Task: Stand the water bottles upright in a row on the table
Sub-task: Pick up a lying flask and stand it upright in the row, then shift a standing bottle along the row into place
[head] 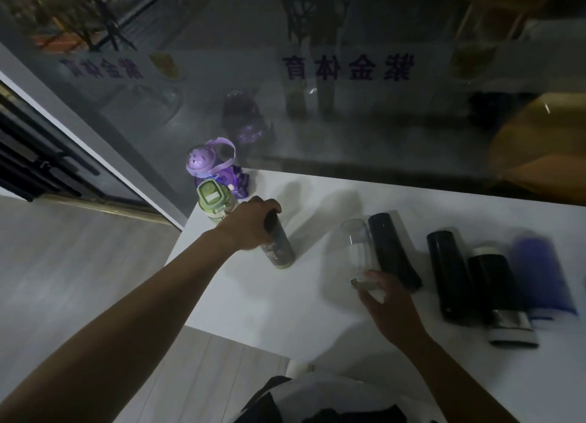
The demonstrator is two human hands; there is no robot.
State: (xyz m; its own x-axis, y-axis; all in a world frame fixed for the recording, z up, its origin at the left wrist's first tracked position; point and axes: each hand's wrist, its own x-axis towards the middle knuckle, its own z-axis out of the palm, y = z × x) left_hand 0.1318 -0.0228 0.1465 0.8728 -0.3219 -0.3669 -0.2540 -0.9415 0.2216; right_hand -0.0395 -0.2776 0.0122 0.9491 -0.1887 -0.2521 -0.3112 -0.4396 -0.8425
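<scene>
Your left hand (250,224) is closed over the cap of a dark bottle (279,245), which stands upright, or nearly so, near the left end of the white counter (253,295). Behind it the green-lid bottle (215,202) and the purple bottle (212,162) already stand at the far left corner.

Your right hand (385,302) has its fingers lightly curled at the near end of the clear bottle (360,251), which lies on its side; I cannot tell if the grip is already firm.

This clear one looks like glass or hard plastic, so I judge it smooth, slippery and maybe fragile. It seems empty, so probably light. Take it around the middle of the body, not only at the neck, and tip it up slowly.

Just beside it, perhaps touching, lies a black flask (394,251). Further right lie another black flask (447,273), a black bottle with silver band (501,299) and a blue bottle (539,273), close together. These round bodies may roll if you push them.
</scene>
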